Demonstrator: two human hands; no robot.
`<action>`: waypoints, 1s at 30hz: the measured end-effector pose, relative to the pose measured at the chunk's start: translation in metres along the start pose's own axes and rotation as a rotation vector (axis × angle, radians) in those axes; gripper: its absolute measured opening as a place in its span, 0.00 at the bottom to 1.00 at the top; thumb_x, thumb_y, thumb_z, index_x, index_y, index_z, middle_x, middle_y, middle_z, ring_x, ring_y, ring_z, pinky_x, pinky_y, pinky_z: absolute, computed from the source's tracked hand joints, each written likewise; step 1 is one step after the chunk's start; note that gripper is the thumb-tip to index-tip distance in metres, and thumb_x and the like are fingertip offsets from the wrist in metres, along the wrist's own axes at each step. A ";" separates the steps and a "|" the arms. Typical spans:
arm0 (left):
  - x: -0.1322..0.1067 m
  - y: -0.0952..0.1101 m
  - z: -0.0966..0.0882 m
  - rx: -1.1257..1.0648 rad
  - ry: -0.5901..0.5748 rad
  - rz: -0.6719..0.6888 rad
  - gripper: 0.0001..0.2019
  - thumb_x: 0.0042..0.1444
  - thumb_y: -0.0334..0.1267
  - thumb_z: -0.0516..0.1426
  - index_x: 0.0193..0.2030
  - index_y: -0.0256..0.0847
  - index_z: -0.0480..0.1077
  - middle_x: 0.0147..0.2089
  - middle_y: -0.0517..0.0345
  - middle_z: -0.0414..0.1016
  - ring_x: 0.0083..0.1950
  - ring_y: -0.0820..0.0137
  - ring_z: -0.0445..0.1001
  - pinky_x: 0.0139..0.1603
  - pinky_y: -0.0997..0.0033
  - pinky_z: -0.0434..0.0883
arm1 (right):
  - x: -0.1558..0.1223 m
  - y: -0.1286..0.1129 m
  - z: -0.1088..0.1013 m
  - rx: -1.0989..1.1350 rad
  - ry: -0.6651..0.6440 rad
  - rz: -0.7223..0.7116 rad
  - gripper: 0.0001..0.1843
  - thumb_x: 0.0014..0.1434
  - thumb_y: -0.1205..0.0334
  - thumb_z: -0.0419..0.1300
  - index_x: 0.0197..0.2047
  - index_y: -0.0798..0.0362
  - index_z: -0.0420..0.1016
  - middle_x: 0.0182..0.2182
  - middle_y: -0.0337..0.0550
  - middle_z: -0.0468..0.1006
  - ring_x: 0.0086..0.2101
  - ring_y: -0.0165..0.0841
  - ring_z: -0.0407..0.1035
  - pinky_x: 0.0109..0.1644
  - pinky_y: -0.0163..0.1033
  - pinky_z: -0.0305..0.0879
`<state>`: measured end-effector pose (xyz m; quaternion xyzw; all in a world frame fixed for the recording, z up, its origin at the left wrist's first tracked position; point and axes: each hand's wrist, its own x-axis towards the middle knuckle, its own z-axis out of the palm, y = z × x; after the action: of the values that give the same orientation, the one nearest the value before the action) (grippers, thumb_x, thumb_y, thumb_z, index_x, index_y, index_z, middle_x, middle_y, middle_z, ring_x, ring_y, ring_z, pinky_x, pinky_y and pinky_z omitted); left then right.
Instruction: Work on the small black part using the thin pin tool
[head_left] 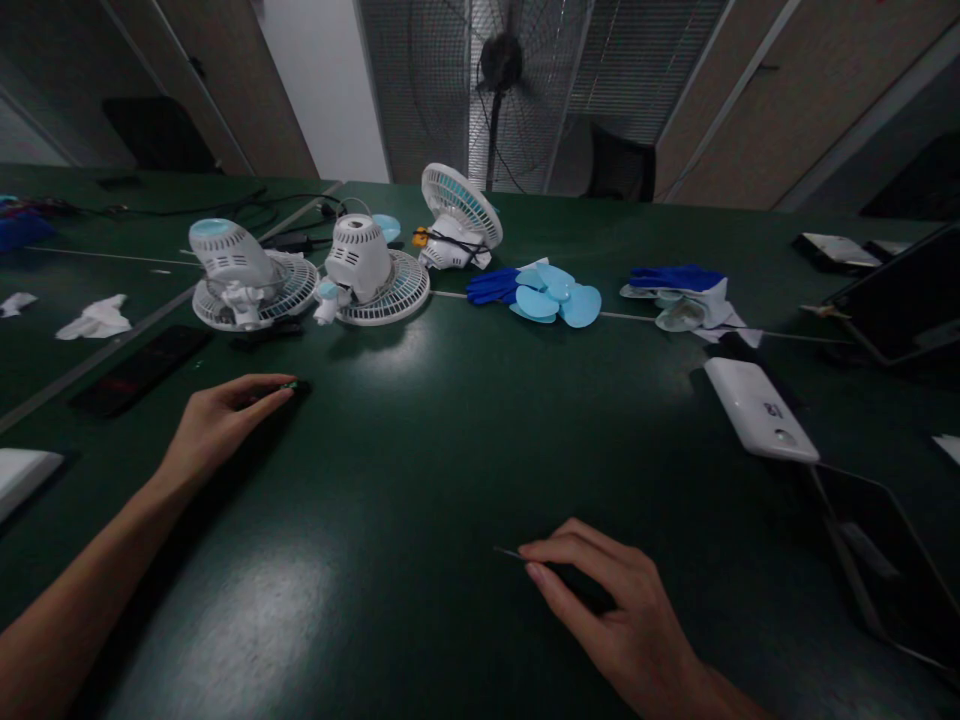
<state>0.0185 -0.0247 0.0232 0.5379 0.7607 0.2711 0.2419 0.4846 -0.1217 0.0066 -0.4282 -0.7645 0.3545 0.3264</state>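
Note:
My left hand point(225, 415) reaches out over the left part of the dark green table. Its thumb and fingers pinch a small green piece point(289, 385), which looks like a tiny circuit board with a dark part at its end. Nearer to me, my right hand point(607, 590) pinches a thin, dark, pointed metal piece point(508, 552) between thumb and forefinger. The tip points left, and the rest is hidden in the fingers. Beyond my left hand lie two small white fans, one point(232, 265) at the left and one point(364, 265) beside it, grilles down.
A third white fan point(457, 220) leans farther back. Light-blue fan blades point(559, 295) lie by blue-and-white gloves point(491, 286), with more gloves point(682, 290) to the right. A black phone point(142, 370) and crumpled tissue point(96, 318) lie left; a white device point(757, 408) lies right.

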 end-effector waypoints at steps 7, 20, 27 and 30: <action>-0.004 0.007 -0.001 -0.011 -0.029 -0.012 0.33 0.57 0.63 0.62 0.62 0.45 0.73 0.57 0.58 0.79 0.56 0.58 0.75 0.51 0.69 0.69 | -0.001 0.002 0.000 0.021 -0.020 0.015 0.09 0.70 0.66 0.60 0.48 0.46 0.81 0.36 0.39 0.81 0.35 0.32 0.78 0.38 0.36 0.71; -0.060 0.072 0.075 -0.041 -0.413 0.487 0.15 0.65 0.51 0.59 0.51 0.46 0.79 0.54 0.53 0.79 0.52 0.63 0.77 0.54 0.64 0.72 | 0.002 -0.002 0.000 0.002 0.002 0.019 0.09 0.69 0.67 0.60 0.46 0.48 0.81 0.35 0.40 0.81 0.33 0.32 0.77 0.37 0.36 0.70; -0.111 0.115 0.129 -0.080 -0.651 0.758 0.08 0.65 0.40 0.60 0.50 0.47 0.76 0.49 0.56 0.80 0.51 0.66 0.75 0.57 0.61 0.65 | 0.002 -0.002 0.003 -0.054 0.013 -0.014 0.10 0.67 0.70 0.59 0.45 0.49 0.82 0.33 0.40 0.80 0.31 0.31 0.77 0.35 0.36 0.69; -0.113 0.116 0.134 -0.079 -0.658 0.781 0.09 0.64 0.37 0.61 0.51 0.47 0.75 0.49 0.57 0.79 0.52 0.66 0.75 0.57 0.61 0.63 | 0.002 -0.003 0.004 -0.078 0.015 -0.039 0.11 0.67 0.70 0.59 0.45 0.50 0.82 0.33 0.40 0.80 0.30 0.31 0.77 0.35 0.35 0.69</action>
<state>0.2208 -0.0801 0.0116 0.8294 0.3757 0.1863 0.3692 0.4790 -0.1217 0.0076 -0.4282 -0.7835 0.3146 0.3222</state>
